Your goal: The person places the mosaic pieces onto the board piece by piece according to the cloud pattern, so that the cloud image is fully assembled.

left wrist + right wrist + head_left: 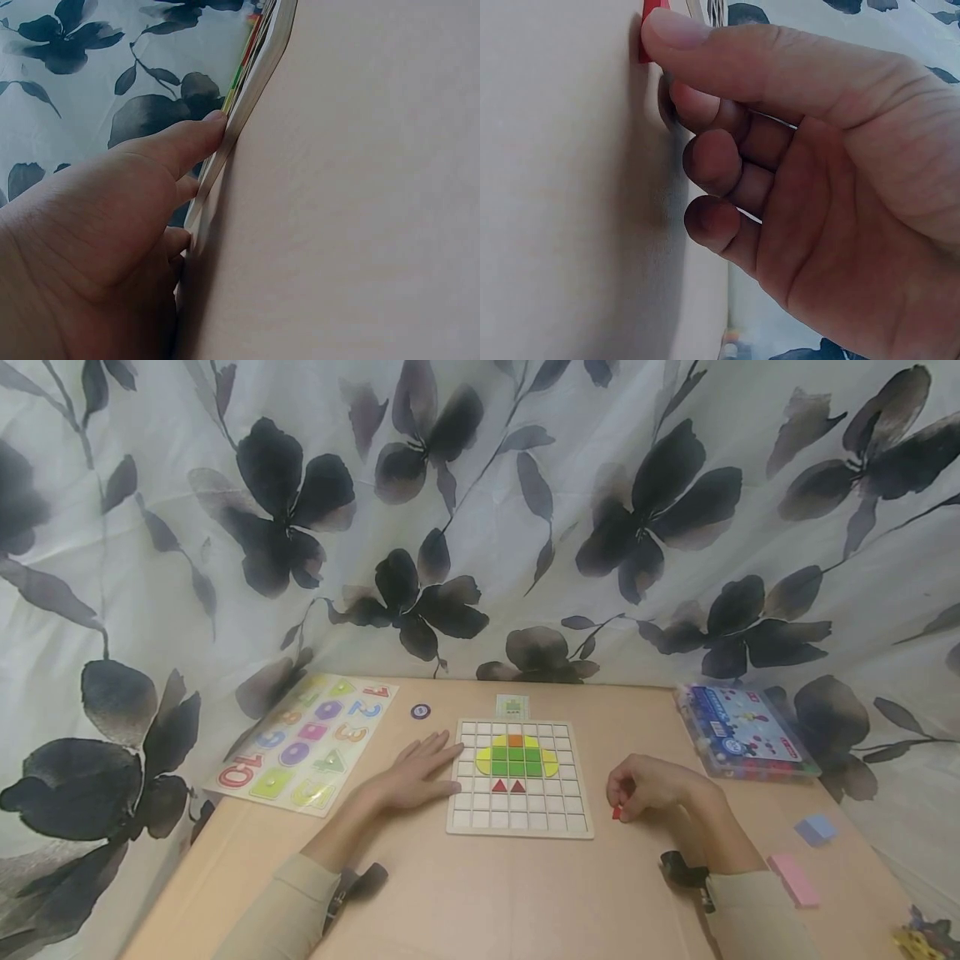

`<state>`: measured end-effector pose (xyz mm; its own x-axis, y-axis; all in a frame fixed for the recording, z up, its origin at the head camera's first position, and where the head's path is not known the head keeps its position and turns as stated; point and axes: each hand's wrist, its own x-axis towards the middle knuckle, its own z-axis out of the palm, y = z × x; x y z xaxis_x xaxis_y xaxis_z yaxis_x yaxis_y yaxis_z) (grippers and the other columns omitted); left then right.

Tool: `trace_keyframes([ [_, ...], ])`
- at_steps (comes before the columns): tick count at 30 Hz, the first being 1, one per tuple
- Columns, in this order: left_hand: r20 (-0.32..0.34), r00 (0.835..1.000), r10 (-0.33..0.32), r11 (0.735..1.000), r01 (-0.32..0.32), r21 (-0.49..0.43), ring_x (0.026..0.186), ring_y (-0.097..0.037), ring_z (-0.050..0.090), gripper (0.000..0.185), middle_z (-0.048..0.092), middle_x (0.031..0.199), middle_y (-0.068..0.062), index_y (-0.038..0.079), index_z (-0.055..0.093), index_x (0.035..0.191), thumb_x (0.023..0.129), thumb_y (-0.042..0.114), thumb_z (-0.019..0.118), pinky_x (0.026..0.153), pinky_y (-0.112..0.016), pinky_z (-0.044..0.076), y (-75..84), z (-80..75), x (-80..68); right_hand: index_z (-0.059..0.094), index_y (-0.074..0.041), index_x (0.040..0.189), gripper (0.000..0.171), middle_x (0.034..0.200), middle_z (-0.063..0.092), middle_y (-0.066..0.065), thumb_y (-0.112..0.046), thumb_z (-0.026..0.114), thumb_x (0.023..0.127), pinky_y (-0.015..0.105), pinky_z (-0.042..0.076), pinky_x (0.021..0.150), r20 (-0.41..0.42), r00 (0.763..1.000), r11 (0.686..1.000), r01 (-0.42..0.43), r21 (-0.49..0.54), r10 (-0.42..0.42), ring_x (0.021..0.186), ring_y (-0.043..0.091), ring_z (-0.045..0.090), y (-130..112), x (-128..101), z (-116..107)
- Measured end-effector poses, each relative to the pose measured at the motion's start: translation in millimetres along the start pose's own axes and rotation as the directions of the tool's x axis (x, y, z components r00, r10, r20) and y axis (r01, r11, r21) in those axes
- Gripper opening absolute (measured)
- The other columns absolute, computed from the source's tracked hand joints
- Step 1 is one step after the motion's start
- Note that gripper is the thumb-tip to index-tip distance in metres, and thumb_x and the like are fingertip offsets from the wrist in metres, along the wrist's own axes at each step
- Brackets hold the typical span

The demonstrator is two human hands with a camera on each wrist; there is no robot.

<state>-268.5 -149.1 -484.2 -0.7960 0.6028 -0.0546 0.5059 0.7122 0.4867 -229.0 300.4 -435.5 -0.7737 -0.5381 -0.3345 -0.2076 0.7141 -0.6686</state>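
Note:
A white gridded puzzle board (465, 818) lies on the table, filled in the middle with green squares (516, 762), yellow curved pieces (482, 762) at the sides and an orange square (515, 740) on top. Below the green are two red triangles (499, 786). My left hand (415, 777) lies at the board's left edge, fingers extended; in the left wrist view its thumb (199, 139) touches the board's side (244, 112). Right of the board, my right hand (648, 785) pinches a small red piece (617, 813) close over the table, mostly covered by the thumb (705, 45).
At the left lies a number-and-shape sheet (322, 743). A small card (512, 707) and a round dark token (421, 712) sit behind the board. On the right are a clear plastic case (742, 731), a blue block (816, 830), a pink block (793, 881) and a yellowish pile (922, 939).

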Motion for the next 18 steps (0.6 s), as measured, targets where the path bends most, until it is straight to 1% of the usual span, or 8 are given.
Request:
trace_keyframes([
  [6,-0.001,1.0,-0.001,1.0,0.001,0.0,0.163,-0.034,0.004,0.077,0.008,0.176,-0.014,0.024,0.03,0.166,0.102,0.056,0.058,0.131,-0.058,0.003,0.3,-0.2,0.1,0.071,-0.007,0.083,0.018,0.074,0.063,-0.001,0.002,0.085,0.076,0.025,0.046,0.063,0.007,1.0,1.0,0.009,-0.003,-0.009,0.071,0.015,0.056,-1.1,1.8,1.3],
  [11,0.0,1.0,-0.001,1.0,0.001,-0.003,0.163,-0.035,0.004,0.077,0.008,0.176,-0.014,0.024,0.03,0.166,0.101,0.057,0.058,0.131,-0.058,0.002,0.8,-0.6,-0.1,0.069,-0.004,0.083,0.019,0.075,0.064,-0.001,0.006,0.083,0.075,0.023,0.047,0.061,0.015,0.999,0.998,0.041,0.038,-0.042,0.07,0.013,0.057,0.6,4.6,2.1],
  [18,-0.008,1.0,0.008,1.0,-0.008,-0.007,0.163,-0.036,0.005,0.077,0.009,0.175,-0.014,0.024,0.031,0.165,0.101,0.057,0.058,0.131,-0.06,0.002,-0.4,0.9,0.6,0.069,-0.003,0.086,0.016,0.076,0.062,-0.001,0.005,0.081,0.078,0.022,0.046,0.061,0.022,0.996,0.993,0.085,0.082,-0.087,0.07,0.013,0.056,3.4,6.0,2.1],
])
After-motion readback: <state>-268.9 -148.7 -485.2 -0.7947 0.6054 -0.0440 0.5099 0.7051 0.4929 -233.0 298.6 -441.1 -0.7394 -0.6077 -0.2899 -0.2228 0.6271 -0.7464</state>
